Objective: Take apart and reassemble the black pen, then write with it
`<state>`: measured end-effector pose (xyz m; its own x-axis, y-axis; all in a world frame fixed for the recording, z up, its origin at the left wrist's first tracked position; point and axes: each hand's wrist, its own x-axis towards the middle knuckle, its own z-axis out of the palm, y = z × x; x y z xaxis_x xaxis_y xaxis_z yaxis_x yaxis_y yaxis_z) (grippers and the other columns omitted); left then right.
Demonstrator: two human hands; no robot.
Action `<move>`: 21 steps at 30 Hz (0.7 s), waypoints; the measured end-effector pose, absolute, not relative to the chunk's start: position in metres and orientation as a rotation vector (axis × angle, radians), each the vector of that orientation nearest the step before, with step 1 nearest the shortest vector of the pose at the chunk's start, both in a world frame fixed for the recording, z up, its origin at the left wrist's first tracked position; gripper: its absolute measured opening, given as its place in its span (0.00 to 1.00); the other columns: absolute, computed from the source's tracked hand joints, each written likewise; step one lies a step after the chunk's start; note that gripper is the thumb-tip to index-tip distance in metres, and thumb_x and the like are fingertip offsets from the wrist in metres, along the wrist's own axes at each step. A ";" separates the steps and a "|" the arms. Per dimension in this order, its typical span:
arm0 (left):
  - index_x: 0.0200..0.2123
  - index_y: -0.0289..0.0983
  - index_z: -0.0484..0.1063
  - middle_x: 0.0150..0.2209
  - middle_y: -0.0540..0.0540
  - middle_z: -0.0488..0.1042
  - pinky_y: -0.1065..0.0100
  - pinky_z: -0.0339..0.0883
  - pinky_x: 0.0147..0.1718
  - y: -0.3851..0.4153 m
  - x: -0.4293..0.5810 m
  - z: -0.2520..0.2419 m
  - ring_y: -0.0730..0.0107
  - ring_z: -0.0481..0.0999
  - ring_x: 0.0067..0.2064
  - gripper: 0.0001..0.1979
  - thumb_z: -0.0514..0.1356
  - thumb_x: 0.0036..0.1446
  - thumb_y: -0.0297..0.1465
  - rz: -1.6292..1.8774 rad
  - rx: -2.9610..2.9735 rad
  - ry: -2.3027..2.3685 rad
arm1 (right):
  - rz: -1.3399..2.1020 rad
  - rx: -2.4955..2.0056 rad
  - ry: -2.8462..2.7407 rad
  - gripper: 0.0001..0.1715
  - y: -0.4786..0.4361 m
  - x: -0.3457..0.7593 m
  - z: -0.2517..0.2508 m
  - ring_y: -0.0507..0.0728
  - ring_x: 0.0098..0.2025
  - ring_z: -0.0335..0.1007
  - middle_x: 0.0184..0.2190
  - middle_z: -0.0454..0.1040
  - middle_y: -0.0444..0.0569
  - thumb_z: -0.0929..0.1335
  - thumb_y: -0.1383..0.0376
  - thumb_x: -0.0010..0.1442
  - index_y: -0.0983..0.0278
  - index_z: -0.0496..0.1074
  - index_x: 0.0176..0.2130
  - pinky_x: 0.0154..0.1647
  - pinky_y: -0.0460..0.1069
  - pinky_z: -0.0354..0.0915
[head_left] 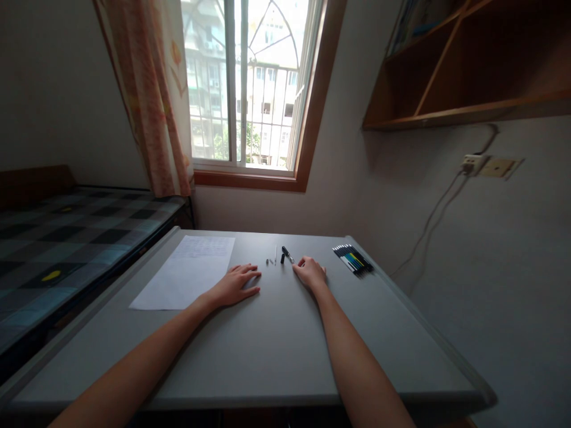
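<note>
My left hand (pixel 238 284) lies flat with its fingers spread, partly on the desk and beside the right edge of a white sheet of paper (pixel 178 279). My right hand (pixel 311 272) is closed in a pinch on the near end of a pen barrel (pixel 288 254), black at its far end and clear nearer the fingers. Just left of the barrel stands or lies a short black pen cap (pixel 282 259). A thin pale refill (pixel 275 254) lies on the desk left of that, with small grey pen parts (pixel 267 261) beside it.
A pack of several pens (pixel 353 260) lies near the right edge of the grey desk (pixel 250 356). The bed (pixel 89 220) is at the left, the window (pixel 250 89) ahead. Wooden shelves (pixel 446 113) and a wall socket (pixel 473 161) with a hanging cord are at the right.
</note>
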<state>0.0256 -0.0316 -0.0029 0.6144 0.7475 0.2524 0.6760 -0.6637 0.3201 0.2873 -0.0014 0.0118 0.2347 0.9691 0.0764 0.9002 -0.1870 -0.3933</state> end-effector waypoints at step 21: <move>0.54 0.44 0.63 0.58 0.45 0.60 0.57 0.47 0.58 -0.031 0.026 -0.002 0.59 0.55 0.60 0.25 0.50 0.56 0.47 0.535 2.654 1.182 | 0.272 -1.920 -1.523 0.14 0.011 0.294 0.001 0.56 0.38 0.69 0.35 0.74 0.52 0.62 0.57 0.57 0.64 0.69 0.35 0.37 0.46 0.59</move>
<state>0.0256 -0.0312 -0.0021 0.6178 0.7462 0.2481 0.6787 -0.6653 0.3110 0.2938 0.0109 0.0008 0.2991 0.9252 0.2335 0.7874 -0.1010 -0.6082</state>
